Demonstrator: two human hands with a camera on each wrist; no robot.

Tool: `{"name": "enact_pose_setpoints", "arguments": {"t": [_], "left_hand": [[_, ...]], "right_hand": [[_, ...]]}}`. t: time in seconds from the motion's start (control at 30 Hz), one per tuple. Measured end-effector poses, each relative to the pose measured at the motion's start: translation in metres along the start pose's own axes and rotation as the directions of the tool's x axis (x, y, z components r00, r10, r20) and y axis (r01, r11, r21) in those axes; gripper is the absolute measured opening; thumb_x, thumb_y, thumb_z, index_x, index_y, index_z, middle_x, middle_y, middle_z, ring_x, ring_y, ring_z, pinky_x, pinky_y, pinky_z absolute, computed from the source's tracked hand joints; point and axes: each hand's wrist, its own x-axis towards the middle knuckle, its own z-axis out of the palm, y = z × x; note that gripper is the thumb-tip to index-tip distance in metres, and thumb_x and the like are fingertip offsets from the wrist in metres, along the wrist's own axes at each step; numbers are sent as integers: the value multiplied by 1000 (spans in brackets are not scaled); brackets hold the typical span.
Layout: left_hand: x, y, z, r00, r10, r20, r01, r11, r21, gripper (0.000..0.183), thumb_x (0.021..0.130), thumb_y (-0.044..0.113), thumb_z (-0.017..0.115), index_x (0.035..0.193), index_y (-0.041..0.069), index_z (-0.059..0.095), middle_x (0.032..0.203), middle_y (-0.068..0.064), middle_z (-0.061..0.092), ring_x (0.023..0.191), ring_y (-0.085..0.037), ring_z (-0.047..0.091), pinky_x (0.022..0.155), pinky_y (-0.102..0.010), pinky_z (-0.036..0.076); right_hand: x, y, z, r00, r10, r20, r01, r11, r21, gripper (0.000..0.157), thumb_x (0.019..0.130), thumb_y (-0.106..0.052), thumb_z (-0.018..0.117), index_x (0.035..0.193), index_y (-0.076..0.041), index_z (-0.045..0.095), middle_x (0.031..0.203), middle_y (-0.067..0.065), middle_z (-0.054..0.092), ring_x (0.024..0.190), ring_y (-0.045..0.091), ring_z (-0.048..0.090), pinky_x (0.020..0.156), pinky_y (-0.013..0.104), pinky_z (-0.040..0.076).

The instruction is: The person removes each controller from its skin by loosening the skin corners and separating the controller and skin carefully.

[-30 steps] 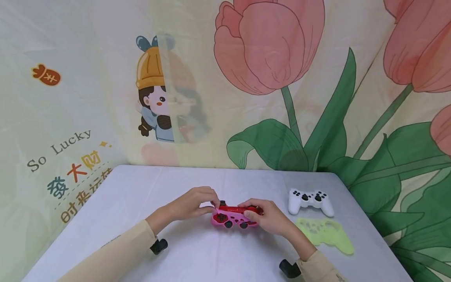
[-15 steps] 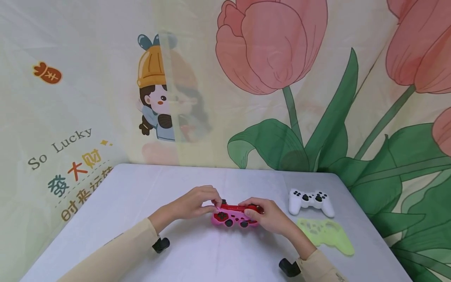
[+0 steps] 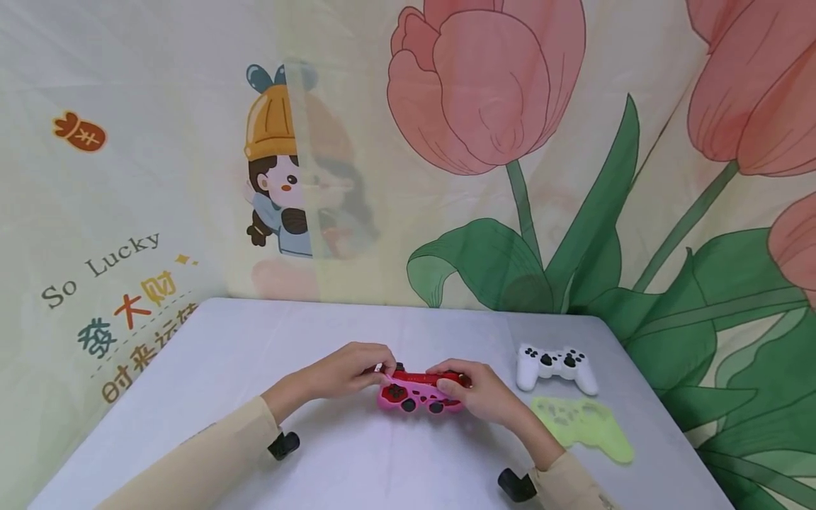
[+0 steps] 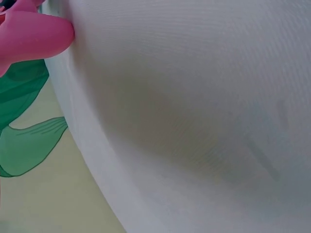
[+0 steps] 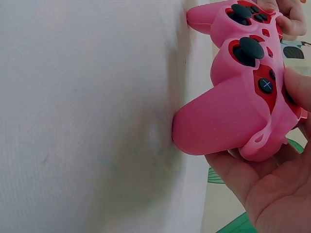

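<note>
A red game controller [image 3: 417,377] sits partly inside a pink silicone cover [image 5: 218,119], over the middle of the table. Its black thumbsticks poke through the cover's openings, while red still shows along the top edge. With fingertips and thumb, my left hand [image 3: 357,368] pinches the cover's upper left corner. Around the right end curls my right hand [image 3: 481,389], thumb on the front near the buttons and fingers behind, as the right wrist view shows. Only one pink grip end appears in the left wrist view; the left hand itself is out of that frame.
To the right on the white-clothed table [image 3: 338,453] lies a white game controller [image 3: 557,368]. In front of it is a flat light green silicone cover [image 3: 583,428], close to my right forearm. A printed fabric backdrop [image 3: 357,142] hangs behind the table.
My left fingers and thumb have drawn closer together at the cover's corner. The right hand keeps its grip. The head view has shifted slightly.
</note>
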Motion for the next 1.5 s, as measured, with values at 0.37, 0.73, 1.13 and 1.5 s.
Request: {"name": "enact_pose_setpoints", "arguments": {"t": [0.37, 0.73, 1.13, 1.5], "left_hand": [[-1, 2, -5, 999, 3, 52, -2, 1000, -21, 9, 101, 22, 71, 101, 20, 62, 97, 11, 62, 90, -2, 56, 80, -21, 50], [-14, 4, -4, 997, -24, 74, 26, 999, -22, 15, 99, 15, 74, 101, 22, 61, 97, 11, 61, 91, -1, 56, 80, -20, 51], [-23, 5, 1, 992, -78, 103, 81, 996, -25, 16, 99, 16, 74, 103, 25, 61, 100, 12, 62, 94, -3, 58, 83, -21, 53], [-31, 3, 7, 997, -7, 74, 7, 1000, -2, 16, 99, 15, 74, 102, 22, 61, 98, 12, 62, 90, -1, 56, 80, -19, 51]], "right_hand": [[-3, -1, -2, 1000, -27, 12, 27, 1000, -7, 24, 104, -31, 70, 127, -27, 76, 117, -2, 73, 99, 19, 62, 83, 34, 54], [-4, -2, 0, 1000, -3, 5, 3, 1000, -7, 23, 104, -30, 70, 126, -28, 76, 115, -2, 73, 98, 18, 62, 81, 33, 54], [-4, -2, -1, 1000, 17, 2, -17, 1000, -17, 25, 103, -31, 71, 127, -29, 75, 120, 0, 72, 100, 20, 62, 82, 34, 55], [-3, -3, -2, 1000, 1, 0, -1, 1000, -25, 25, 103, -30, 71, 128, -27, 75, 126, 2, 71, 106, 21, 61, 87, 38, 54]]}}
